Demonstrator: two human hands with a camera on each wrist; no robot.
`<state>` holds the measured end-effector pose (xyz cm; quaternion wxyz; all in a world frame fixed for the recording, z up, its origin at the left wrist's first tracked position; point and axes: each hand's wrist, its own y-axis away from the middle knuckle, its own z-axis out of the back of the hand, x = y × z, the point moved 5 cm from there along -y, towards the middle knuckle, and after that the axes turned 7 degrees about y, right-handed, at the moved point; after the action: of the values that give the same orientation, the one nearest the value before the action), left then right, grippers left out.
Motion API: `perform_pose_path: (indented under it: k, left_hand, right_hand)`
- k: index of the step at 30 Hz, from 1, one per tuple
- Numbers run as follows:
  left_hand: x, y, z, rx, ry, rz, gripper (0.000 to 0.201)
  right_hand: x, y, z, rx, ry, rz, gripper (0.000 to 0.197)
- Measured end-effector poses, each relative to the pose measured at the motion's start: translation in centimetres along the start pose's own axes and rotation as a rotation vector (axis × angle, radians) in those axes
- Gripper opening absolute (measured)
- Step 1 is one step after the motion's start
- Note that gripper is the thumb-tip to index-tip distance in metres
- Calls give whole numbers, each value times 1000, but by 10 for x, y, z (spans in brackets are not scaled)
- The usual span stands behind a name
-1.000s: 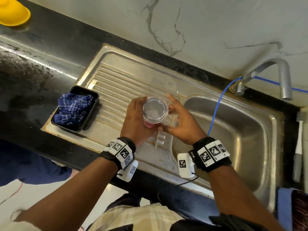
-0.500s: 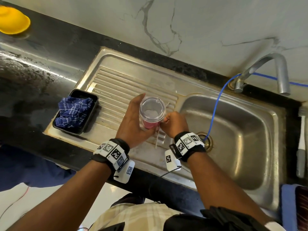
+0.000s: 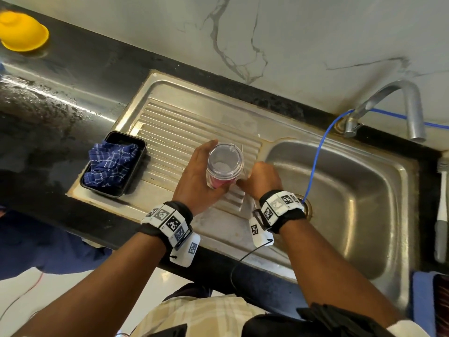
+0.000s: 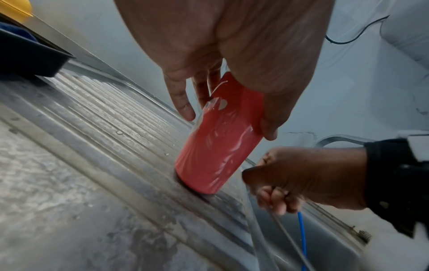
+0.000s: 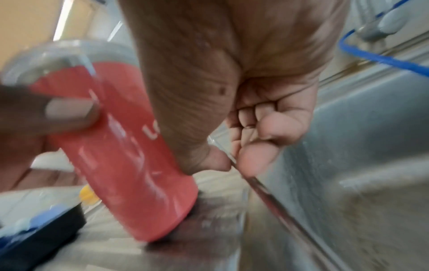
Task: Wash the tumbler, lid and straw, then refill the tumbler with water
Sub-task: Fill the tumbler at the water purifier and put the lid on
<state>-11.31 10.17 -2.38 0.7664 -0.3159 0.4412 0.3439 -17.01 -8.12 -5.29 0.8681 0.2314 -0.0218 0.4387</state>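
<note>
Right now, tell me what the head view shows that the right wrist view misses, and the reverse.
Only the head view shows the lid's top with its straw hole, the yellow bowl, and the toothbrush.

Only the right wrist view shows white lettering on the tumbler and the right hand pinching the clear straw.

Both show the left hand gripping the red tumbler on the drainboard, the black tray, and the blue hose.

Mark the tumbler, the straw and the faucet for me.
tumbler (image 4: 216,146): left wrist view, red side wall.
straw (image 5: 260,183): right wrist view, clear shaft just below the pinching fingertips.
faucet (image 3: 413,110): head view, downturned spout.
</note>
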Motion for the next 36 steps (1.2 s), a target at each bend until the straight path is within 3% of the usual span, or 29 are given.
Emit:
perform_pose_path:
  k: [7,13,17,24,36]
  left_hand:
    - [5,0,-1,-20,95,63,96]
    - [8,-3,-4,-16,114,110,100]
    - [10,-8,-4,4,123,129,98]
    - [14,-8,-4,2,103,139,96]
    - [21,-11,-7,39,121,162,96]
  right_hand:
    - [-28,8,57,-112,-336,50,31]
    - [3,33,134,-350,-475,296,14]
    - [34,57,159,-434,-611,474,4]
    - [60,74,149,-444,-707,579,12]
    - [74,85,127,-355,-470,654,10]
